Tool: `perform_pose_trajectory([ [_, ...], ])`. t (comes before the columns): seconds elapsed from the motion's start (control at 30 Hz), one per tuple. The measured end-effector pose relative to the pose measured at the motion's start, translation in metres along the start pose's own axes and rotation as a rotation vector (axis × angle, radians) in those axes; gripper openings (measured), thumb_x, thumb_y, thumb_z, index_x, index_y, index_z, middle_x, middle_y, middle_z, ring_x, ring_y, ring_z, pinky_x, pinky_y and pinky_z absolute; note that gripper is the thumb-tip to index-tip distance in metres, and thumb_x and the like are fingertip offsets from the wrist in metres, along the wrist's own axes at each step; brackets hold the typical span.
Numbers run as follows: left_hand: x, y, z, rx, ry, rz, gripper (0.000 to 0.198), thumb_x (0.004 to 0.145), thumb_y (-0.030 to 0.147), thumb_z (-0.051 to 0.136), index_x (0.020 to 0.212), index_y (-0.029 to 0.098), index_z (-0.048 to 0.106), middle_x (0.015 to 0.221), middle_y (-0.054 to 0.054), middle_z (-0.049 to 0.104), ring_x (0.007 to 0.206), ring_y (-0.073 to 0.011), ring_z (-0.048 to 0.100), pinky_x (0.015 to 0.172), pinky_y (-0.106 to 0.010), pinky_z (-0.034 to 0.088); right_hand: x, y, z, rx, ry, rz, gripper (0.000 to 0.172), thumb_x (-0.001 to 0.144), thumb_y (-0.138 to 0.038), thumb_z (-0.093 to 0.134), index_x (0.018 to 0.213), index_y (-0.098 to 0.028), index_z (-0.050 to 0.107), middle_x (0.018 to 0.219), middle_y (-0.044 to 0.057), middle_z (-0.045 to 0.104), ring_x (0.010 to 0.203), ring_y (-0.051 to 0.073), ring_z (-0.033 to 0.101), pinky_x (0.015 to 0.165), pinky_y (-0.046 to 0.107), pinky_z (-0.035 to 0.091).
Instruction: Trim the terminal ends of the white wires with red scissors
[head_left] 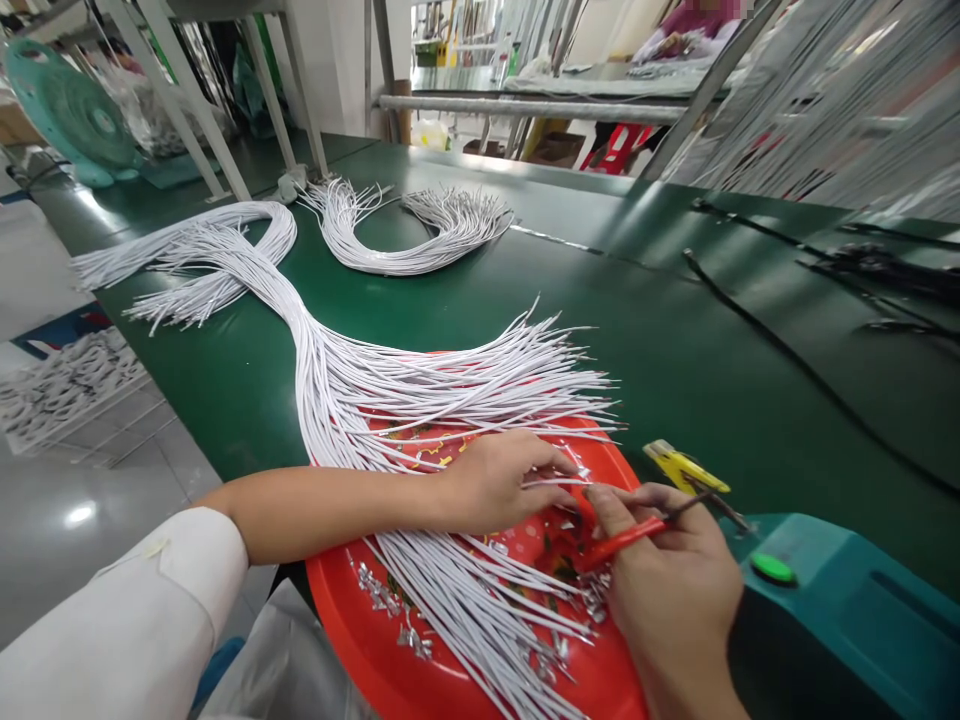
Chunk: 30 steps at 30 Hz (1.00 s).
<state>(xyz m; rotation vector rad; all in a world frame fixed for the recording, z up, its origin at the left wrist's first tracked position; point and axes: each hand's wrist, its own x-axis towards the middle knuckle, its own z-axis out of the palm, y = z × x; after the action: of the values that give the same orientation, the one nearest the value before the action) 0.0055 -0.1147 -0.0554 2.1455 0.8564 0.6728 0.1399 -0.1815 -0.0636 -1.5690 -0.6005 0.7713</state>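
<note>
My left hand (491, 485) is closed in a pinch on one white wire (559, 482), its forearm lying across a big bundle of white wires (420, 375). My right hand (675, 575) meets it at the wire's end. In the right palm sits a red-handled tool (626, 542) with a dark metal tip pointing right; its exact kind is partly hidden by the fingers. Below both hands is a red tray (334, 610) with a printed pattern. Small shiny metal pieces (412, 640) lie scattered in it, and wire ends spread over it on both sides of my left forearm.
A teal machine (847, 590) with a green button stands at right, beside a yellow-handled cutter (686, 467). More white wire bundles (405, 260) lie on the green table (637, 290). Black cables (810, 375) cross the right side. A green fan (71, 115) stands back left; a person sits beyond.
</note>
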Motion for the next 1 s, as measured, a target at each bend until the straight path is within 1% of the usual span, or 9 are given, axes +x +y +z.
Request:
perform_pose_trajectory([
  [0.1, -0.0009, 0.0005, -0.0003, 0.053, -0.002, 0.051, 0.020, 0.086, 0.021, 0.051, 0.092, 0.012, 0.068, 0.089, -0.009, 0.069, 0.086, -0.0162, 0.060, 0.078, -0.026, 0.046, -0.0002, -0.0003, 0.0001, 0.016, 0.002, 0.022, 0.048, 0.045, -0.037, 0.085, 0.076, -0.020, 0.052, 0.064, -0.005, 0.058, 0.057, 0.010, 0.058, 0.053, 0.020, 0.049],
  [0.2, 0.0003, 0.0005, -0.0012, 0.029, -0.031, 0.021, 0.020, 0.085, 0.018, 0.051, 0.089, 0.011, 0.069, 0.087, -0.009, 0.069, 0.083, -0.0162, 0.060, 0.076, -0.026, 0.046, -0.0002, -0.0007, 0.0006, 0.036, -0.006, 0.035, 0.048, 0.047, -0.038, 0.084, 0.077, -0.020, 0.051, 0.065, -0.004, 0.061, 0.057, 0.011, 0.059, 0.053, 0.021, 0.049],
  [0.33, 0.0033, 0.0009, -0.0025, -0.256, -0.104, -0.210, 0.015, 0.081, 0.020, 0.057, 0.084, 0.012, 0.070, 0.078, -0.004, 0.068, 0.069, -0.0113, 0.058, 0.066, -0.022, 0.044, 0.0009, 0.0000, 0.0019, 0.087, -0.048, 0.065, 0.049, 0.047, -0.040, 0.083, 0.077, -0.020, 0.049, 0.063, -0.003, 0.062, 0.051, 0.009, 0.055, 0.051, 0.021, 0.047],
  [0.43, 0.0046, 0.0041, -0.0042, -0.444, -0.137, -0.402, 0.015, 0.079, 0.023, 0.060, 0.082, 0.011, 0.069, 0.064, 0.000, 0.062, 0.057, -0.0072, 0.051, 0.057, -0.019, 0.041, 0.0015, 0.0023, 0.0024, 0.095, -0.060, 0.032, 0.047, 0.049, -0.039, 0.082, 0.077, -0.020, 0.049, 0.062, -0.004, 0.060, 0.051, 0.007, 0.051, 0.052, 0.020, 0.045],
  [0.53, 0.0055, 0.0077, -0.0057, -0.551, -0.159, -0.507, 0.015, 0.079, 0.023, 0.060, 0.082, 0.010, 0.067, 0.052, 0.004, 0.053, 0.047, -0.0045, 0.045, 0.051, -0.018, 0.038, 0.0017, 0.0052, 0.0019, 0.062, -0.040, -0.019, 0.043, 0.054, -0.039, 0.080, 0.077, -0.020, 0.051, 0.064, -0.003, 0.060, 0.054, 0.007, 0.052, 0.053, 0.019, 0.045],
  [0.6, 0.0060, 0.0091, -0.0059, -0.610, -0.168, -0.546, 0.014, 0.080, 0.022, 0.060, 0.081, 0.009, 0.066, 0.050, 0.005, 0.050, 0.044, -0.0039, 0.044, 0.047, -0.017, 0.036, 0.0021, 0.0067, 0.0014, 0.061, -0.023, -0.038, 0.041, 0.056, -0.039, 0.079, 0.079, -0.020, 0.052, 0.066, -0.003, 0.060, 0.055, 0.008, 0.052, 0.054, 0.020, 0.045],
  [0.73, 0.0068, 0.0098, -0.0052, -0.669, -0.169, -0.584, 0.011, 0.081, 0.018, 0.057, 0.078, 0.008, 0.063, 0.055, 0.004, 0.053, 0.044, -0.0034, 0.046, 0.046, -0.017, 0.038, 0.0027, 0.0075, 0.0014, 0.087, -0.042, -0.050, 0.040, 0.059, -0.040, 0.078, 0.083, -0.020, 0.052, 0.075, -0.001, 0.065, 0.055, 0.009, 0.056, 0.054, 0.022, 0.047],
  [0.87, 0.0058, 0.0089, -0.0036, -0.655, -0.188, -0.575, 0.014, 0.082, 0.021, 0.056, 0.077, 0.009, 0.062, 0.053, 0.004, 0.052, 0.043, -0.0045, 0.048, 0.046, -0.017, 0.040, 0.0002, 0.0061, 0.0032, 0.019, -0.025, -0.159, 0.036, 0.060, -0.038, 0.077, 0.080, -0.020, 0.054, 0.072, 0.000, 0.063, 0.062, 0.013, 0.060, 0.061, 0.027, 0.050],
  [1.0, 0.0025, 0.0056, -0.0011, -0.595, -0.163, -0.504, 0.015, 0.082, 0.023, 0.056, 0.089, 0.011, 0.062, 0.053, 0.005, 0.052, 0.044, -0.0056, 0.049, 0.047, -0.018, 0.040, -0.0036, 0.0036, 0.0044, -0.063, 0.031, -0.236, 0.032, 0.061, -0.038, 0.075, 0.077, -0.020, 0.054, 0.072, 0.001, 0.063, 0.066, 0.015, 0.060, 0.064, 0.029, 0.050],
])
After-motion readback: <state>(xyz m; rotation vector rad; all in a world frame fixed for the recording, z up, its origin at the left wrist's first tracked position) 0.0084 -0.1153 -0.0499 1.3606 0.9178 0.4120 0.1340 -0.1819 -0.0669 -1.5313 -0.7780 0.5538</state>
